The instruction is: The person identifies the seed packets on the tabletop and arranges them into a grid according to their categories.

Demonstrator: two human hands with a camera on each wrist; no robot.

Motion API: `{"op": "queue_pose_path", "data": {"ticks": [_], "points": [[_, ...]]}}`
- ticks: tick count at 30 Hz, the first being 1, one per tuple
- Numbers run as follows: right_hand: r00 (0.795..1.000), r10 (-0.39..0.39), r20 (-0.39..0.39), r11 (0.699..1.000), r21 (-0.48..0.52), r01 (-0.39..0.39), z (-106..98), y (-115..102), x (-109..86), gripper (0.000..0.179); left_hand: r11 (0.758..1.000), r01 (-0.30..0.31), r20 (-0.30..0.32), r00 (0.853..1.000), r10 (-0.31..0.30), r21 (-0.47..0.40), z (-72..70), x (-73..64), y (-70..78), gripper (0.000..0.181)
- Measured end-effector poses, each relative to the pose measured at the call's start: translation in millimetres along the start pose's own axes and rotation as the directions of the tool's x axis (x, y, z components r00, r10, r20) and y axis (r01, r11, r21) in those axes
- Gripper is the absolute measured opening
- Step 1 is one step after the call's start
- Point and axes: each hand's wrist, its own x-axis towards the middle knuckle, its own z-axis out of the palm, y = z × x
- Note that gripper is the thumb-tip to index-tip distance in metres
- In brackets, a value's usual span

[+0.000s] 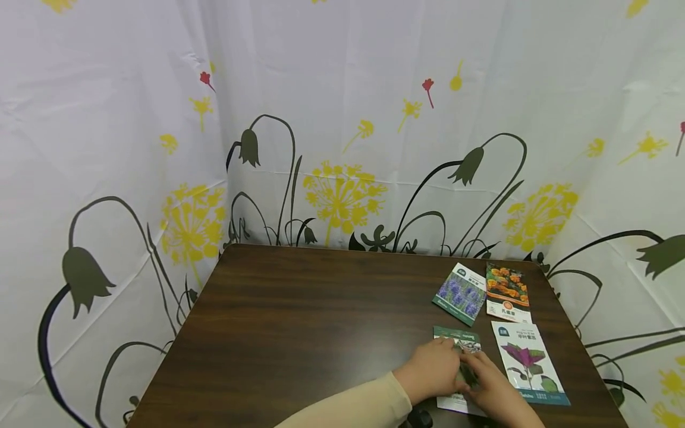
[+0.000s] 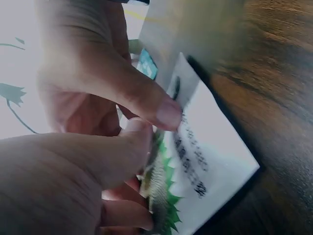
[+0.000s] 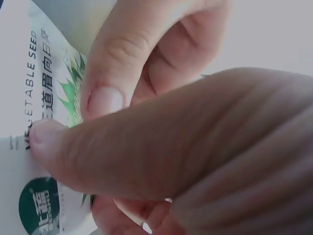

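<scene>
Near the table's right front, both hands are on a white-and-green seed packet (image 1: 455, 404) with black lettering, and they cover its middle. The left wrist view shows spiky green leaves and a striped seed print on this packet (image 2: 222, 161). My left hand (image 1: 436, 368) pinches it, its thumb at the printed area. From the right, my right hand (image 1: 492, 386) pinches it too, thumb flat on the lettered face in the right wrist view. The two thumbs lie close together. Fingers behind the packet are partly hidden.
A purple-flower packet (image 1: 460, 294) and an orange-flower packet (image 1: 507, 291) lie further back. Beside the right hand lies a white packet (image 1: 530, 362) with a purple-leaf picture. A dark wooden table (image 1: 299, 333) extends left; a printed curtain (image 1: 342, 89) hangs behind.
</scene>
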Motion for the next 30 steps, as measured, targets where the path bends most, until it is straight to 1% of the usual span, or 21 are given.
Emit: {"op": "queue_pose_path", "data": {"ticks": [1, 3, 7, 9, 12, 16, 18, 19, 21, 24, 26, 28, 30], "points": [[1.000, -0.011, -0.016, 1.000, -0.024, 0.011, 1, -1, 0.3, 0.059, 1.000, 0.012, 0.001, 1.000, -0.012, -0.025, 0.2, 0.3, -0.4, 0.057], [1.000, -0.010, -0.028, 0.999, -0.035, 0.009, 3, -4, 1.1, 0.059, 0.999, 0.017, 0.003, 1.000, -0.017, -0.050, 0.4, 0.5, -1.7, 0.057], [0.998, 0.061, 0.005, 0.998, -0.022, -0.061, 2, -8, 3.9, 0.067, 0.998, 0.004, 0.004, 1.000, -0.004, -0.062, -1.3, -0.3, -5.2, 0.062], [0.996, 0.088, 0.030, 0.996, -0.008, -0.088, 2, -9, 5.9, 0.071, 0.999, -0.005, 0.000, 1.000, 0.005, -0.046, -0.4, -1.4, -6.3, 0.069], [0.994, 0.101, 0.049, 0.995, -0.006, -0.101, 3, -11, 8.5, 0.074, 1.000, -0.012, -0.006, 1.000, 0.012, -0.005, 2.9, -4.3, -6.2, 0.084], [0.995, 0.094, 0.041, 0.996, -0.012, -0.093, 6, -15, 11.4, 0.077, 0.993, -0.018, -0.038, 0.999, 0.022, 0.115, 8.2, -10.0, -5.2, 0.101], [0.994, 0.095, 0.045, 0.996, -0.007, -0.094, 9, -19, 12.6, 0.077, 0.984, -0.014, -0.058, 0.998, 0.025, 0.176, 10.3, -14.1, -5.5, 0.106], [0.994, 0.099, 0.048, 0.995, -0.009, -0.099, 10, -21, 13.2, 0.078, 0.982, -0.007, -0.065, 0.998, 0.020, 0.190, 11.1, -16.0, -5.8, 0.107], [0.992, 0.118, 0.052, 0.993, -0.001, -0.118, 11, -25, 14.0, 0.079, 0.980, 0.007, -0.079, 0.997, 0.009, 0.200, 11.7, -19.2, -6.4, 0.108], [0.986, 0.162, 0.044, 0.987, 0.007, -0.163, 10, -29, 14.9, 0.083, 0.985, 0.037, -0.095, 0.995, -0.022, 0.167, 10.8, -22.0, -6.2, 0.110], [0.982, 0.184, 0.034, 0.983, 0.013, -0.184, 9, -30, 15.8, 0.085, 0.986, 0.048, -0.091, 0.995, -0.034, 0.159, 9.6, -22.9, -5.8, 0.112], [0.981, 0.191, 0.031, 0.981, 0.021, -0.192, 10, -32, 17.8, 0.088, 0.985, 0.056, -0.075, 0.996, -0.044, 0.164, 8.0, -23.5, -5.9, 0.114], [0.983, 0.180, 0.026, 0.983, 0.021, -0.181, 11, -33, 20.3, 0.090, 0.982, 0.059, -0.058, 0.997, -0.049, 0.180, 6.4, -23.6, -7.2, 0.114]]}}
